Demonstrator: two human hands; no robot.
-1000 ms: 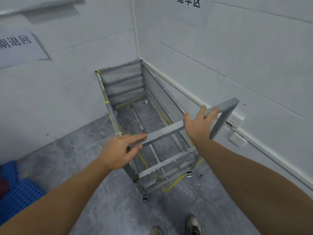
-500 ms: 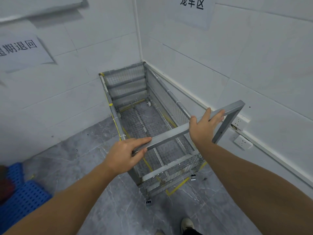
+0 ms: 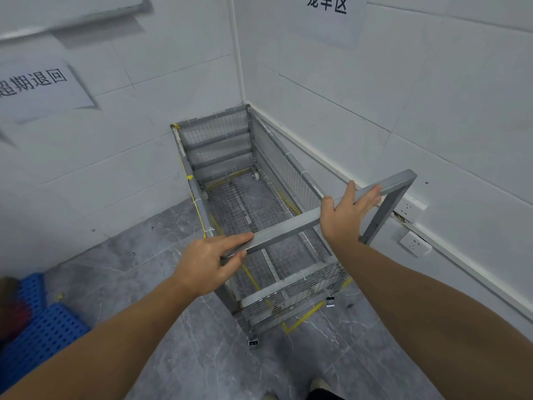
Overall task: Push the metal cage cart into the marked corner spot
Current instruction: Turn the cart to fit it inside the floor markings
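Observation:
The grey metal cage cart (image 3: 219, 145) stands in the corner where two white tiled walls meet, its far end against the left wall and its long side along the right wall. Yellow floor tape (image 3: 302, 317) shows under the cart and at its near right corner. My left hand (image 3: 207, 261) grips the left end of the cart's grey push bar (image 3: 288, 226). My right hand (image 3: 346, 215) rests over the bar further right, fingers spread along it, thumb up.
Blue perforated plastic pallets (image 3: 37, 333) lie on the floor at the far left. Two wall sockets (image 3: 415, 243) sit low on the right wall beside the handle. Paper signs (image 3: 37, 85) hang on both walls. Grey marble floor (image 3: 144, 269) spreads left of the cart.
The cart has stayed in the corner. My view has tilted down slightly, and my right fingers lie flatter along the bar. Both hands remain on the bar.

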